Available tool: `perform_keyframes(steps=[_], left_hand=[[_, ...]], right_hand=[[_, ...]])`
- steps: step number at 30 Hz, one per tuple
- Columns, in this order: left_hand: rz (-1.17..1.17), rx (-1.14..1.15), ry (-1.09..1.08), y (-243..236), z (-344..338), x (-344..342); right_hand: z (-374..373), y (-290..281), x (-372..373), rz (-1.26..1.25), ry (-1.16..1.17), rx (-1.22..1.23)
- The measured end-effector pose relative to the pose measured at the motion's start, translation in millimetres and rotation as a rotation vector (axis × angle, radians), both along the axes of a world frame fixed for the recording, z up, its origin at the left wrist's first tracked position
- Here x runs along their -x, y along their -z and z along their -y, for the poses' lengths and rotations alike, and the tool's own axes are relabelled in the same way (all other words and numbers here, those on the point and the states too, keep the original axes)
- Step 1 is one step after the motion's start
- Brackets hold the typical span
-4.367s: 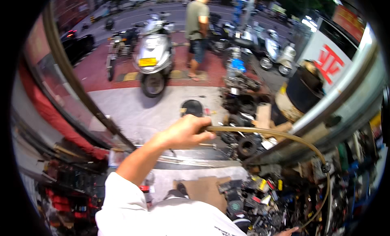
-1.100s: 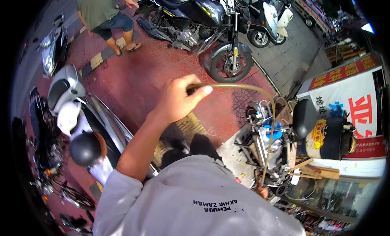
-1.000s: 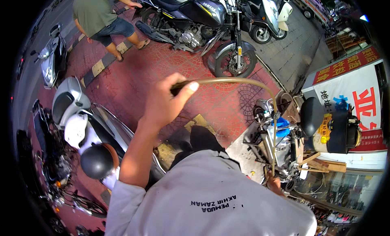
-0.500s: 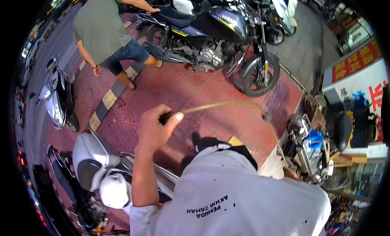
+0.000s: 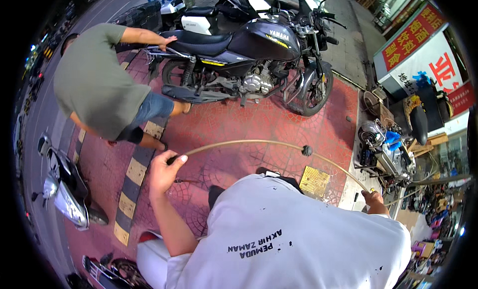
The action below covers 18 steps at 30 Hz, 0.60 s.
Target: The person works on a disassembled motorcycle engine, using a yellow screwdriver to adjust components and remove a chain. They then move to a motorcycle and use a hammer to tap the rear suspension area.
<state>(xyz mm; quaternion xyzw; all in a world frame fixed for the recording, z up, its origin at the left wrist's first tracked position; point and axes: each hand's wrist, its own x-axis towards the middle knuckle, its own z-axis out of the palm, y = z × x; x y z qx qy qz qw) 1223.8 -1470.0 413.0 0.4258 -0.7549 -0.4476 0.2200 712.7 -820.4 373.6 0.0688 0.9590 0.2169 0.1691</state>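
Head view: a tan, flexible hose (image 5: 249, 141) spans the middle of the frame in a shallow upward arc, clear of the red paving (image 5: 224, 120) below it. Left hand (image 5: 164, 173), left of centre, is curled closed around the dark end of the hose, thumb laid along the top. Right hand (image 5: 374, 202), at the lower right, is closed around the hose farther along; its finger detail is too small to confirm. A round dark fitting (image 5: 307, 150) sits on the hose between the two hands, nearer the right. The step in hand is judged to be two-point handling of the hose, with both grips made. The next move appears to call for holding both grips firm and moving the hands together, so that the arc neither kinks nor sags. Allow clearance from the dark motorcycle (image 5: 279, 38) in the upper middle, where a co-worker (image 5: 99, 80) at the upper left leans with one arm extended to its rear, and from the machine parts (image 5: 393, 154) at the right, where the hose could snag.
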Motion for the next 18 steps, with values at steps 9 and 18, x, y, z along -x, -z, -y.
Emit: perform_keyframes(steps=[9, 18], left_hand=[[0.130, 0.073, 0.005, 38.8, 130.7, -74.7], [0.067, -0.103, -0.082, 63.3, 264.9, -149.7]], right_hand=[[204.0, 49.4, -174.8, 0.163, 0.088, 0.111], [305.5, 88.0, -155.7, 0.249, -0.003, -0.093]])
